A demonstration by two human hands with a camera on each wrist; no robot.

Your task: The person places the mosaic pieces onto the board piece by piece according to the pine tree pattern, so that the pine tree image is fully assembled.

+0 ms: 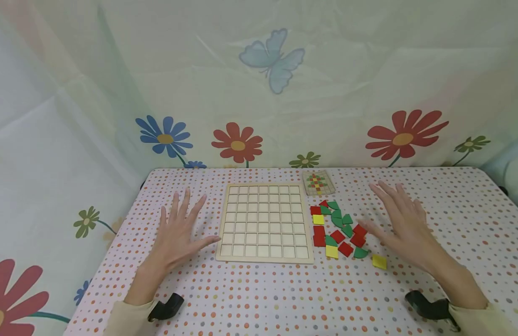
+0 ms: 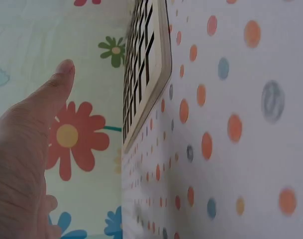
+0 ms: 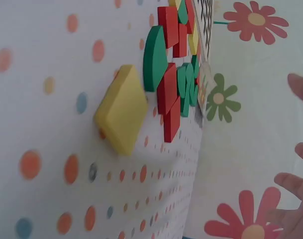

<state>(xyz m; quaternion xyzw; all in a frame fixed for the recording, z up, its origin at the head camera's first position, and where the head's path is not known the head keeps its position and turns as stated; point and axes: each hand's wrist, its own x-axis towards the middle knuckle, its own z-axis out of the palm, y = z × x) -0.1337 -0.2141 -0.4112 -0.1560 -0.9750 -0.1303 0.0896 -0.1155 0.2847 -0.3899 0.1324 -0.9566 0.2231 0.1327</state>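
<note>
My left hand [image 1: 176, 235], fingers spread, hovers left of a wooden grid board [image 1: 264, 260] and holds nothing. In the left wrist view its thumb points toward the board's edge [image 2: 163, 74]. On the other side, my right hand [image 1: 403, 228] is raised with spread fingers, also holding nothing. Beside it lie loose flat pieces: red squares [image 1: 345, 249], green quarter-rounds [image 1: 361, 252] and yellow squares [image 1: 379, 262]. In the right wrist view a yellow square [image 3: 122, 109] lies closest to the camera. A small pattern card [image 1: 318, 182] with a tree-like design lies behind the pieces.
The table [image 1: 250, 298] has a dotted cover. Behind it hangs a flowered cloth [image 1: 326, 93] with a blue butterfly. A black strap-like device [image 1: 166, 308] is at the left wrist, and another black device [image 1: 429, 305] is at the right.
</note>
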